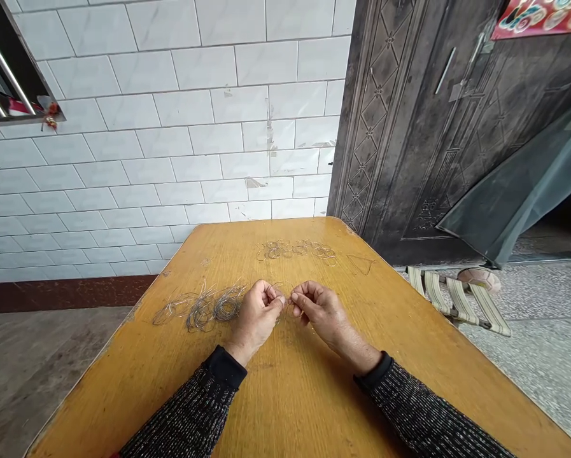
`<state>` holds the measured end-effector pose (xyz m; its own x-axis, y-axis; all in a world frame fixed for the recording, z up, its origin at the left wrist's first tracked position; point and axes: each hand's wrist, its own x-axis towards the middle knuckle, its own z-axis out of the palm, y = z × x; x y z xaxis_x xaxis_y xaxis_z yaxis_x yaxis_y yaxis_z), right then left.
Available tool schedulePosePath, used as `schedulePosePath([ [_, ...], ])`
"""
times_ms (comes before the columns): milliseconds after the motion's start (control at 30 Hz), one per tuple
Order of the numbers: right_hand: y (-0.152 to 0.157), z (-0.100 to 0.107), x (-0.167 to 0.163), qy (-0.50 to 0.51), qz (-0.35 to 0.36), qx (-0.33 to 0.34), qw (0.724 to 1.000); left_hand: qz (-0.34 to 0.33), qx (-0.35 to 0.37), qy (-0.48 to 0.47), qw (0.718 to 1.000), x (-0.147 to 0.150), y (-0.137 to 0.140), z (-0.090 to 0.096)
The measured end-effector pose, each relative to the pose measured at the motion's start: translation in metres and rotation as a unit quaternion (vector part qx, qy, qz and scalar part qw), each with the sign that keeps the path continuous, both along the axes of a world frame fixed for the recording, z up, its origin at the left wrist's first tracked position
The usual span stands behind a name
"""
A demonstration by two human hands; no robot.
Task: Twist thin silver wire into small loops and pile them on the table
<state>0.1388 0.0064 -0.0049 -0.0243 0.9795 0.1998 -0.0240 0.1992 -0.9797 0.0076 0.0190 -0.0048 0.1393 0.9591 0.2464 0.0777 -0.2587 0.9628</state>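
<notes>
My left hand (258,313) and my right hand (321,312) meet closely above the middle of the table, thumbs and index fingers pinched. Between the fingertips is a thin wire (288,301), bent in a loose loop; its fine ends are too small to make out. Just left of my left hand lie bundles of coiled grey wire (226,305), with looser strands (175,306) farther left. Beyond my hands, several thin wire rings (285,249) are spread in a row. A bent, triangular piece of wire (361,263) rests to their right.
The yellow wooden table (285,394) reaches to a white tiled wall (180,133). At the right stand a dark carved door (423,159) and a grey-blue hanging sheet (514,191). A low striped-strap stool (459,299) is on the floor beside the table.
</notes>
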Motion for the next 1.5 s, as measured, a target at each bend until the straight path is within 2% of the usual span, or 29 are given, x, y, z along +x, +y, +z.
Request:
schedulePosePath([
  [167,0.0,-0.002,-0.003,-0.016,0.002,-0.005,1.0,0.036,0.057,0.074,0.995,-0.003,0.003,-0.001],
  [400,0.001,-0.005,-0.004,-0.026,0.003,-0.01,1.0,0.063,0.15,0.213,0.963,-0.004,-0.003,0.006],
  [500,0.0,-0.005,-0.004,-0.026,0.002,-0.001,1.0,0.066,0.176,0.246,0.951,-0.003,-0.006,0.009],
  [600,-0.002,-0.003,-0.005,-0.028,0.006,0.002,1.0,0.054,0.178,0.243,0.952,-0.003,-0.007,0.008],
  [700,-0.002,-0.001,-0.006,-0.012,0.005,-0.013,1.0,0.035,0.144,0.183,0.972,-0.004,-0.004,0.004],
  [800,-0.001,0.0,-0.005,0.02,0.009,-0.035,0.999,0.009,0.057,0.054,0.997,-0.005,-0.002,0.001],
  [900,0.0,0.001,-0.003,0.058,0.015,-0.055,0.997,-0.054,-0.039,-0.055,0.996,-0.006,-0.002,0.002],
  [1000,0.0,0.001,-0.001,0.089,0.014,-0.067,0.994,-0.11,-0.098,-0.078,0.986,-0.003,-0.003,0.004],
  [1133,-0.001,0.001,-0.002,0.107,0.013,-0.074,0.991,-0.112,-0.115,-0.077,0.984,0.001,-0.004,0.004],
  [1267,-0.002,0.0,-0.002,0.099,0.007,-0.068,0.993,-0.092,-0.094,-0.055,0.99,0.003,-0.005,0.004],
  [1367,-0.003,0.003,-0.001,0.103,0.024,-0.076,0.991,-0.09,-0.085,-0.051,0.991,0.001,-0.006,0.003],
  [1500,-0.005,0.007,0.002,0.122,0.053,-0.078,0.988,-0.081,-0.11,-0.083,0.987,-0.002,-0.003,-0.001],
])
